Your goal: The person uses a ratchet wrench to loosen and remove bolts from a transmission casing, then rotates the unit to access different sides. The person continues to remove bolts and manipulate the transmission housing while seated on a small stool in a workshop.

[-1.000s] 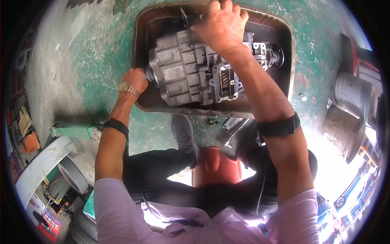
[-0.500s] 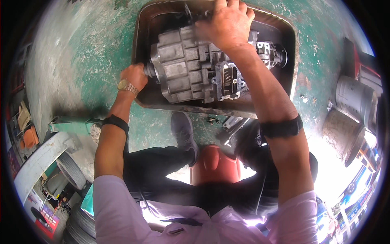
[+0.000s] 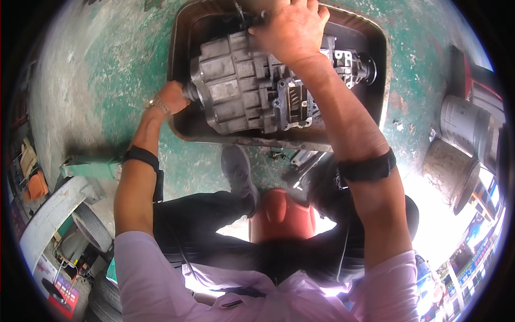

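A grey cast-metal gearbox housing point(image 3: 228, 88) lies on its side in a shallow metal tray point(image 3: 252, 139); an open flanged port point(image 3: 295, 104) shows gear teeth. My left hand point(image 3: 170, 96) is closed on the ridged shaft end point(image 3: 191, 92) at the housing's left. A dark round flange point(image 3: 367, 68) sits at its right end. My right hand point(image 3: 289, 32) is over the far side of the housing, near a thin upright lever point(image 3: 240, 13), fingers bent and pointing away from me; what they grip is hidden.
Metal tools point(image 3: 303, 169) lie on the worn green floor between the tray and my feet. A red plastic seat point(image 3: 281, 214) is below me. Metal drums point(image 3: 450, 166) stand at right; tyres point(image 3: 88, 225), a green metal piece point(image 3: 91, 166) and clutter are at left.
Both hands and the housing with its tray shifted a little right, then back left and slightly upward in the picture. The hands stay in much the same places on the housing.
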Demonstrator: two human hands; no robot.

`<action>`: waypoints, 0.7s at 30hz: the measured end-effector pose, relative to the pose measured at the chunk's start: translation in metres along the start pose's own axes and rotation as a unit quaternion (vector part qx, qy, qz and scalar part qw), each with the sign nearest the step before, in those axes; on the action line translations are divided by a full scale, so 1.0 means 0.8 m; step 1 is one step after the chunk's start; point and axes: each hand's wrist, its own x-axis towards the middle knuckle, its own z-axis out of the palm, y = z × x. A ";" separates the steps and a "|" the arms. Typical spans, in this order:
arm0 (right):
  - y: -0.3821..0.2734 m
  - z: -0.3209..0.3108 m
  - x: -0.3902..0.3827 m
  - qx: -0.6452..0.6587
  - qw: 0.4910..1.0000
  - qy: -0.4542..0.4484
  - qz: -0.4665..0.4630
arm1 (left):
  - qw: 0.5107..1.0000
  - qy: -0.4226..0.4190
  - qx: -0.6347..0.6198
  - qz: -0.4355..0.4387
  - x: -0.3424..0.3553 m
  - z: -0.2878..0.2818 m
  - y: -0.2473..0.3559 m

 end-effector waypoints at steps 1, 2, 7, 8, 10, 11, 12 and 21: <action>0.000 -0.002 0.000 0.003 1.000 0.002 -0.004 | 0.999 0.033 0.029 -0.005 -0.004 0.000 0.001; 0.000 -0.003 0.000 0.004 1.000 0.006 -0.007 | 0.996 0.068 0.059 -0.008 -0.010 0.002 0.003; 0.004 -0.007 0.001 -0.015 1.000 -0.015 0.008 | 0.962 0.192 0.192 -0.021 -0.046 0.004 -0.012; 0.004 -0.008 0.002 -0.014 1.000 -0.008 0.011 | 0.962 0.194 0.187 -0.036 -0.051 0.001 -0.017; 0.006 -0.008 0.005 -0.008 1.000 -0.001 0.015 | 0.966 0.169 0.176 -0.090 -0.052 0.003 -0.018; 0.007 -0.008 0.007 -0.009 1.000 0.001 0.018 | 0.963 0.203 0.163 -0.075 -0.051 0.004 -0.016; 0.009 -0.007 0.008 -0.012 1.000 0.000 0.021 | 0.958 0.221 0.165 -0.081 -0.048 0.005 -0.013; 0.004 -0.001 0.003 -0.005 1.000 0.016 -0.010 | 0.984 0.047 0.112 -0.129 -0.034 -0.011 -0.019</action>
